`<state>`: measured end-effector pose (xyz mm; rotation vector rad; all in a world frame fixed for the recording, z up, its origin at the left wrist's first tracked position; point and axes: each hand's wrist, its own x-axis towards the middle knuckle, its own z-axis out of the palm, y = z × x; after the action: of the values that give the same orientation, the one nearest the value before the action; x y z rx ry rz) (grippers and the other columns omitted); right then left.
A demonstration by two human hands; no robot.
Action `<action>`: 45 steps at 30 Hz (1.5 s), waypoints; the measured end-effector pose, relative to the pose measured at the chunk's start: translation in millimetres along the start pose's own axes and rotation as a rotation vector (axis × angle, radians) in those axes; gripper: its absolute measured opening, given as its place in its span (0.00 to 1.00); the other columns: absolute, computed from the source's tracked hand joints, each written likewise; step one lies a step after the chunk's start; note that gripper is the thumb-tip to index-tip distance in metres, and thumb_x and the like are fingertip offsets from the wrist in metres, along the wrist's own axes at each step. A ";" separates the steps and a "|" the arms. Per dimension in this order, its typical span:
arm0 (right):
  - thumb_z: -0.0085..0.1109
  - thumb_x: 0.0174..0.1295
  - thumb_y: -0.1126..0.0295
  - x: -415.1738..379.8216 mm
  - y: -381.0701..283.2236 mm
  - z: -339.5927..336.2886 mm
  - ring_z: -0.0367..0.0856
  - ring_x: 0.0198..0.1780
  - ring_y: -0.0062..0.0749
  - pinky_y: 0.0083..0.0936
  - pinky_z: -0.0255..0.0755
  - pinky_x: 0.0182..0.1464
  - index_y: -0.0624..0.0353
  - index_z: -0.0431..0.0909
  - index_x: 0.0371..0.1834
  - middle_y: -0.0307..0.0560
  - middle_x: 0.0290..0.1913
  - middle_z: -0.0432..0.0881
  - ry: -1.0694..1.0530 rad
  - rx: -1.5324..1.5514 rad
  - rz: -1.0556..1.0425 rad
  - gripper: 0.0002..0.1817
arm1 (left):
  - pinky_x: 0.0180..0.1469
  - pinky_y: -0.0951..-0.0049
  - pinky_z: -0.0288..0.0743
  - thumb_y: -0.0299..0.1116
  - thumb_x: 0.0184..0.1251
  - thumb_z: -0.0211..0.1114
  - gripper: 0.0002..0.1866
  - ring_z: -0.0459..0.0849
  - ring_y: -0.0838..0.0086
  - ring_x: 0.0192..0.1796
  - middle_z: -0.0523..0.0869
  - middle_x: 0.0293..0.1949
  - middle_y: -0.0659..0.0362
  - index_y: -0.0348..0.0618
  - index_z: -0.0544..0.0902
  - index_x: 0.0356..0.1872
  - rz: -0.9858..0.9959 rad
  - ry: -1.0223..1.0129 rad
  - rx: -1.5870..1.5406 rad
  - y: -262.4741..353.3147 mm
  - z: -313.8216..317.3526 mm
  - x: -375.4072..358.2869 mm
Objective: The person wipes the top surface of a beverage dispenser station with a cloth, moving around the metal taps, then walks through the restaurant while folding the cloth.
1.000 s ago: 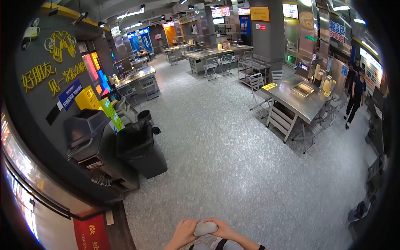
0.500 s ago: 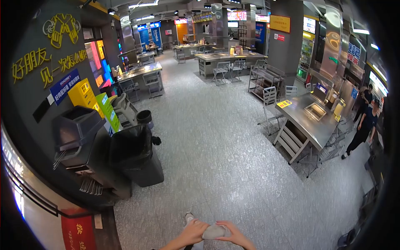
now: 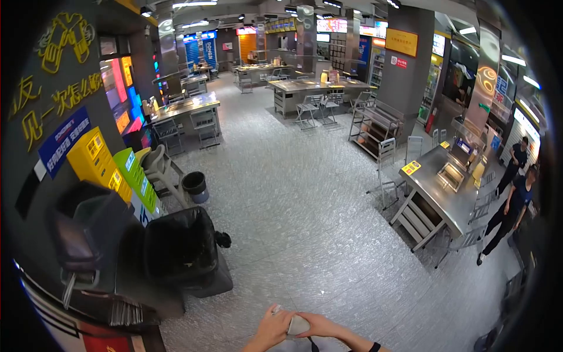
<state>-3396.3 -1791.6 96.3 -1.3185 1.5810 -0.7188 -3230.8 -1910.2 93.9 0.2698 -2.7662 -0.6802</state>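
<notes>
At the bottom of the head view, my two hands are close together around a pale grey, rounded object (image 3: 298, 326) whose kind I cannot make out. My left hand (image 3: 273, 326) has its fingers bent over the object's left side. From the other side, my right hand (image 3: 319, 325) is closed on its right edge. Part of the object is hidden behind my fingers. A dark strap (image 3: 315, 345) hangs just below my right hand, and a dark band circles my right wrist.
To the left stands a black lined bin (image 3: 186, 249), with a small bucket (image 3: 195, 186) behind it. On the right are a steel table (image 3: 431, 176), folding chairs (image 3: 387, 167) and two people (image 3: 511, 205). A shelf cart (image 3: 375, 126) stands further back. Grey floor stretches ahead.
The view has moved forward, and the bin and right table look closer. My hands have drawn nearer together around the object. The people at the right have shifted position.
</notes>
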 end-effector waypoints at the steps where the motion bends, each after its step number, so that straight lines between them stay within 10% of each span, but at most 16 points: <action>1: 0.71 0.47 0.55 14.2 -0.1 -6.5 0.78 0.55 0.49 0.36 0.71 0.56 0.57 0.68 0.64 0.58 0.55 0.78 -0.012 -0.027 0.026 0.40 | 0.59 0.53 0.67 0.29 0.48 0.66 0.25 0.80 0.59 0.51 0.82 0.43 0.51 0.38 0.74 0.51 0.014 0.009 0.018 -11.1 -3.8 10.8; 13: 0.67 0.44 0.65 214.7 72.6 -139.2 0.79 0.47 0.49 0.42 0.69 0.49 0.58 0.73 0.51 0.54 0.43 0.80 0.169 -0.354 -0.238 0.27 | 0.65 0.47 0.56 0.41 0.39 0.75 0.44 0.69 0.49 0.62 0.74 0.56 0.44 0.37 0.67 0.61 -0.224 -0.122 0.055 -150.8 -6.4 177.0; 33: 0.60 0.50 0.72 582.4 73.1 -441.8 0.72 0.56 0.38 0.37 0.65 0.56 0.57 0.71 0.57 0.47 0.51 0.75 0.216 -0.551 -0.599 0.27 | 0.54 0.53 0.72 0.50 0.49 0.72 0.41 0.75 0.45 0.55 0.78 0.52 0.41 0.38 0.68 0.62 -0.572 -0.099 -0.287 -455.6 -67.2 532.5; 39: 0.63 0.55 0.67 729.9 58.0 -531.6 0.70 0.61 0.45 0.40 0.63 0.63 0.56 0.68 0.63 0.50 0.57 0.74 0.470 -0.357 -0.363 0.30 | 0.52 0.57 0.74 0.41 0.45 0.75 0.33 0.82 0.54 0.49 0.83 0.46 0.48 0.37 0.74 0.53 -0.653 -0.100 -0.249 -627.5 -129.3 617.8; 45: 0.63 0.61 0.61 868.7 14.9 -589.6 0.79 0.52 0.39 0.32 0.73 0.54 0.56 0.68 0.64 0.51 0.53 0.79 0.287 0.138 -0.144 0.29 | 0.42 0.57 0.77 0.43 0.36 0.80 0.35 0.84 0.48 0.42 0.84 0.39 0.43 0.32 0.75 0.44 -0.743 0.203 -0.316 -764.2 -217.8 709.1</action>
<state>-3935.8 -2692.2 76.1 -1.2784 1.6365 -1.1279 -3745.7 -2842.3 73.2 1.2422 -2.2730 -1.1577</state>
